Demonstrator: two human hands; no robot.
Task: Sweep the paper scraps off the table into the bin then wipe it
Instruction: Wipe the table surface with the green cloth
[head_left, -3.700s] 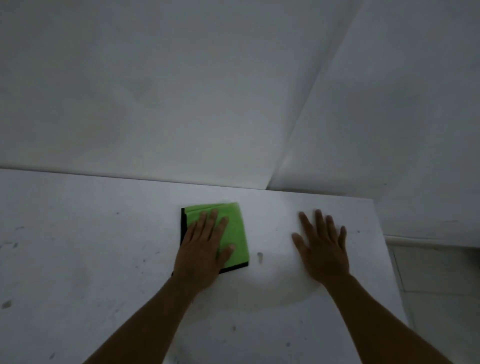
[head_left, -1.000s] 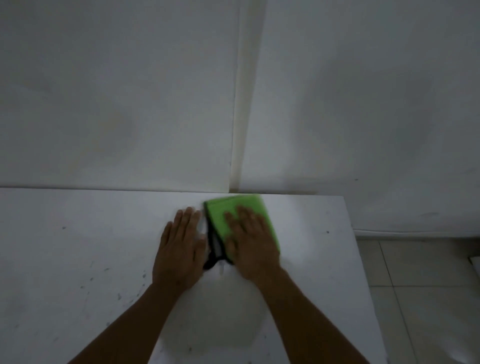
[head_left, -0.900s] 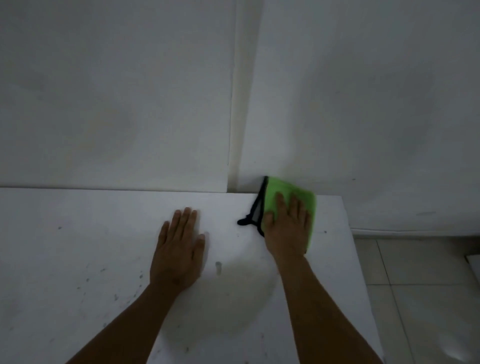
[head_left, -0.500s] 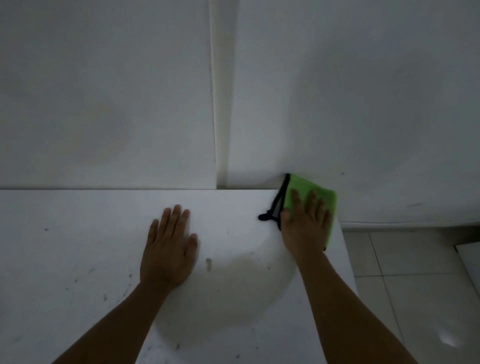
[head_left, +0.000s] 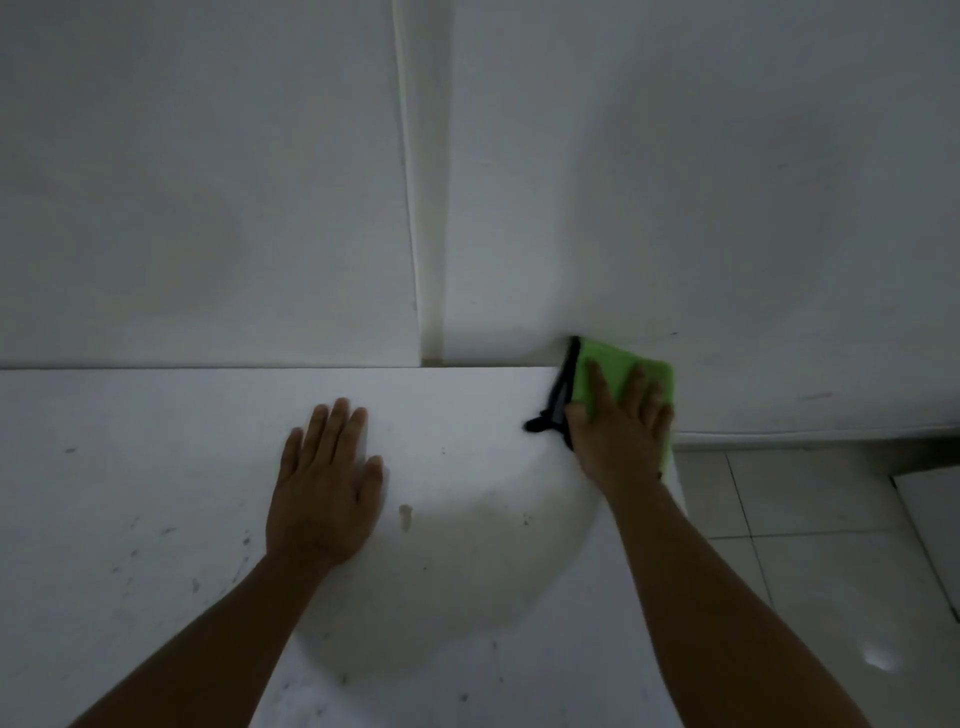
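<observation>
A folded green cloth (head_left: 608, 371) with a black edge lies at the far right corner of the white table (head_left: 156, 467), against the wall. My right hand (head_left: 621, 431) presses flat on it with straight fingers, and the cloth's right side reaches the table's edge. My left hand (head_left: 327, 488) rests flat on the bare tabletop, well left of the cloth. A small pale scrap or mark (head_left: 405, 515) sits on the table just right of my left hand. No bin is in view.
White wall panels (head_left: 675, 182) rise directly behind the table. The table's right edge drops to a pale tiled floor (head_left: 810, 545). A white board's corner (head_left: 935, 519) shows at the far right. Dark specks dot the tabletop's left side.
The cloth passed from under my left hand to my right hand, which slid it right and away to the table's far right corner. My left hand stayed flat on the table.
</observation>
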